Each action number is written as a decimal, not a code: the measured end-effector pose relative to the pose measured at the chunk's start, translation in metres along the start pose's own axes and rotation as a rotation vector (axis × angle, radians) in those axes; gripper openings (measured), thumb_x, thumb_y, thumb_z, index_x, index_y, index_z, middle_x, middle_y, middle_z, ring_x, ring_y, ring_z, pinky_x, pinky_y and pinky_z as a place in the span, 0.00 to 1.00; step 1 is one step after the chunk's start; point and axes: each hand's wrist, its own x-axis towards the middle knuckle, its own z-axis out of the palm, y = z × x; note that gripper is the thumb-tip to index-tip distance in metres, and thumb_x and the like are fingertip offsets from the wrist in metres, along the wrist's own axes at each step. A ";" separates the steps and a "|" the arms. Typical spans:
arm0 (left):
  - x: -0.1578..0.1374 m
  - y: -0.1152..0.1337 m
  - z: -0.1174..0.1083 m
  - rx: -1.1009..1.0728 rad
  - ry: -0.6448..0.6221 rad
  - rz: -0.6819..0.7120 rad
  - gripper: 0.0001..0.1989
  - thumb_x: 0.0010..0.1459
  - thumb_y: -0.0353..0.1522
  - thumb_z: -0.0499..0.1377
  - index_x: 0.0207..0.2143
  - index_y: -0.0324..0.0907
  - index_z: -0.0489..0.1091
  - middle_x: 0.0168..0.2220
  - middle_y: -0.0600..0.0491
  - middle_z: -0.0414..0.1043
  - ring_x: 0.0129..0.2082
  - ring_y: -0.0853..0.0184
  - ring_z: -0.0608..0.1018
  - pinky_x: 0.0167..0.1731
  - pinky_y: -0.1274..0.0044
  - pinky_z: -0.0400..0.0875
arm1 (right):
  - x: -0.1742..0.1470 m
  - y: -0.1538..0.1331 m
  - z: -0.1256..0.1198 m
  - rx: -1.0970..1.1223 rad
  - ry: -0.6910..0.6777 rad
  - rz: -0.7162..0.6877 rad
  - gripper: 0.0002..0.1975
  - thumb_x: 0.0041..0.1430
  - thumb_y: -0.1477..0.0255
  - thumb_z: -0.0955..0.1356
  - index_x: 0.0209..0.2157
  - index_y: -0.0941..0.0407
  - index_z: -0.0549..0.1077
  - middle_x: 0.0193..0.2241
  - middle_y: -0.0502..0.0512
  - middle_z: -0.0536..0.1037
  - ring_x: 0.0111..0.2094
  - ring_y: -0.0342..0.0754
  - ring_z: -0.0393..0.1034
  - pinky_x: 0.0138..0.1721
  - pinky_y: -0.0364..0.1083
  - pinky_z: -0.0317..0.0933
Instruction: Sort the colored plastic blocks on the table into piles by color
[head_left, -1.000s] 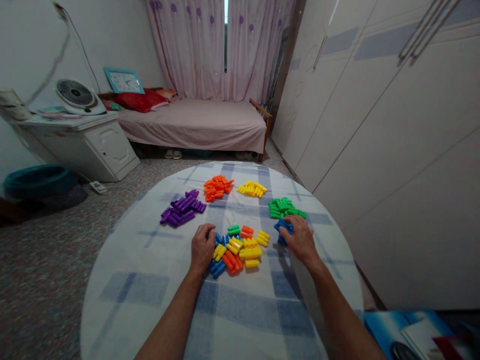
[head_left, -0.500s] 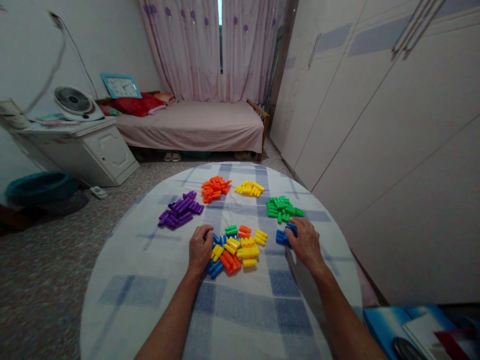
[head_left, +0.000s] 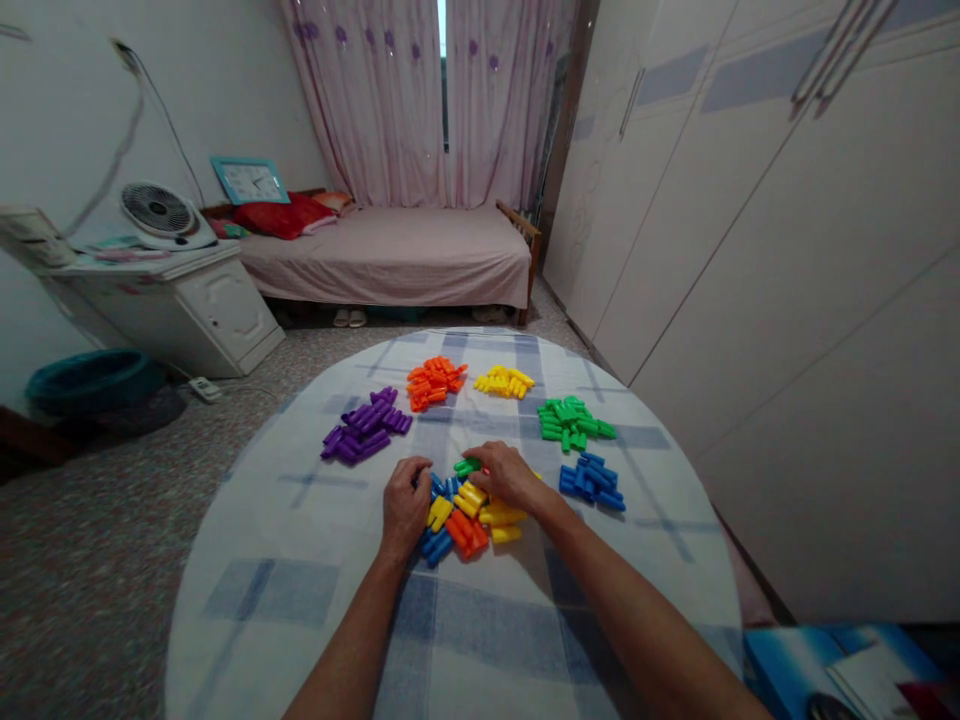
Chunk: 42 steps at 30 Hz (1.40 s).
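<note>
I see a mixed toy-block pile [head_left: 466,533], left hand [head_left: 406,505] curled at its left edge, grip unclear from here. Right hand [head_left: 508,473], apart from left, fingers at green block [head_left: 465,468] on pile's far side, long axis roughly left-right, visible end leftward; can't tell if clamped. Purple heap [head_left: 365,428] beyond.

"How's our light?"
"Dim; we see one bright slit [head_left: 441,30] between the curtains [head_left: 367,120] and a soft shadow beneath the right arm [head_left: 622,590]."
"Any glare?"
"Small glints on the blocks [head_left: 466,535], which we find fairly sharp."
"And our edges?"
"Stretched: the wardrobe [head_left: 787,350] leans, and the floor [head_left: 90,550] looks blurry."
</note>
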 end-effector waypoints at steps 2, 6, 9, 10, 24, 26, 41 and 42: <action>0.000 0.000 0.000 -0.006 -0.003 0.000 0.10 0.56 0.32 0.49 0.33 0.41 0.70 0.35 0.50 0.71 0.39 0.65 0.73 0.42 0.72 0.68 | 0.006 -0.003 0.001 -0.032 -0.016 0.005 0.16 0.56 0.71 0.66 0.47 0.53 0.72 0.39 0.56 0.75 0.42 0.49 0.67 0.42 0.46 0.56; -0.001 0.000 0.000 -0.009 -0.007 -0.006 0.10 0.56 0.32 0.50 0.34 0.40 0.70 0.36 0.50 0.70 0.39 0.65 0.73 0.42 0.72 0.67 | 0.008 0.002 -0.005 -0.002 0.084 0.019 0.13 0.54 0.69 0.68 0.43 0.54 0.72 0.37 0.54 0.76 0.39 0.47 0.67 0.40 0.44 0.57; -0.001 0.001 0.000 -0.008 -0.011 -0.003 0.10 0.56 0.32 0.50 0.34 0.40 0.70 0.36 0.50 0.70 0.39 0.65 0.73 0.42 0.73 0.67 | 0.001 0.023 -0.023 0.013 0.275 0.069 0.12 0.55 0.71 0.67 0.42 0.56 0.71 0.39 0.55 0.76 0.40 0.47 0.68 0.42 0.44 0.57; -0.001 0.001 0.000 -0.007 -0.011 -0.002 0.10 0.56 0.32 0.50 0.34 0.40 0.70 0.36 0.50 0.70 0.39 0.65 0.73 0.42 0.73 0.67 | -0.004 0.033 -0.031 -0.017 0.339 0.111 0.12 0.55 0.71 0.66 0.43 0.56 0.71 0.39 0.55 0.76 0.41 0.47 0.68 0.43 0.45 0.57; 0.000 0.002 0.000 0.006 -0.002 0.015 0.10 0.56 0.31 0.50 0.33 0.41 0.70 0.35 0.51 0.71 0.38 0.65 0.73 0.42 0.73 0.67 | -0.053 0.119 -0.066 -0.437 0.272 0.522 0.14 0.57 0.69 0.64 0.44 0.56 0.72 0.40 0.60 0.76 0.42 0.54 0.68 0.38 0.48 0.57; -0.001 0.002 0.000 0.009 0.001 0.015 0.09 0.56 0.31 0.50 0.34 0.41 0.70 0.35 0.51 0.71 0.38 0.65 0.73 0.41 0.73 0.68 | -0.054 0.119 -0.064 -0.420 0.313 0.501 0.13 0.56 0.70 0.64 0.42 0.57 0.73 0.40 0.61 0.75 0.42 0.54 0.67 0.39 0.49 0.58; -0.002 0.009 -0.004 0.033 -0.053 0.025 0.09 0.57 0.32 0.50 0.34 0.41 0.70 0.36 0.50 0.71 0.39 0.64 0.73 0.42 0.72 0.69 | -0.040 0.035 0.026 0.325 0.591 0.236 0.14 0.61 0.68 0.58 0.37 0.57 0.72 0.37 0.57 0.75 0.41 0.49 0.67 0.46 0.50 0.60; -0.002 0.012 -0.005 0.050 -0.061 0.040 0.09 0.57 0.32 0.51 0.34 0.41 0.70 0.36 0.50 0.71 0.40 0.64 0.73 0.43 0.71 0.68 | -0.041 0.035 0.028 0.323 0.602 0.223 0.14 0.61 0.69 0.58 0.38 0.57 0.72 0.37 0.57 0.74 0.42 0.49 0.67 0.47 0.50 0.60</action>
